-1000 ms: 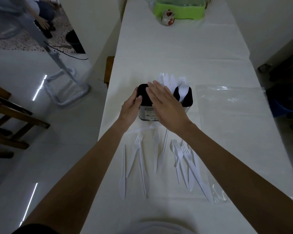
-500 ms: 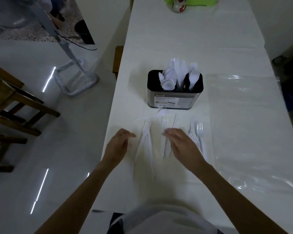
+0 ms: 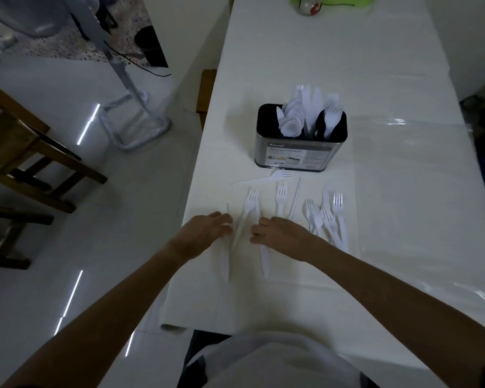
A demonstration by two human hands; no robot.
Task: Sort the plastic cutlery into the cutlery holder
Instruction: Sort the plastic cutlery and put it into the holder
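The cutlery holder [image 3: 300, 152] is an oval metal tub with a black rim and a paper label on its near face. It stands upright at the middle of the desk [image 3: 375, 65], with white spoons, knives and forks standing in it. Just in front of it the loose cutlery is spread flat, all white plastic. One sideways fork [image 3: 263, 179] lies across the desk with its tines to the right. The other forks, including a cluster of forks [image 3: 328, 219] on the right, lie lengthwise with their tines toward the holder.

The desk is long and covered in white, with a clear plastic sheet [image 3: 403, 191] over its right part and a green container [image 3: 331, 0] at the far end. A wooden chair [image 3: 25, 152] stands on the glossy pale floor at left.

Both hands are low over the near cutlery. The left hand [image 3: 205, 231] has bent fingers at a left knife [image 3: 225, 261]. The right hand [image 3: 280, 233] has its fingertips beside a second knife [image 3: 265, 259]. Whether either hand pinches its knife cannot be told.
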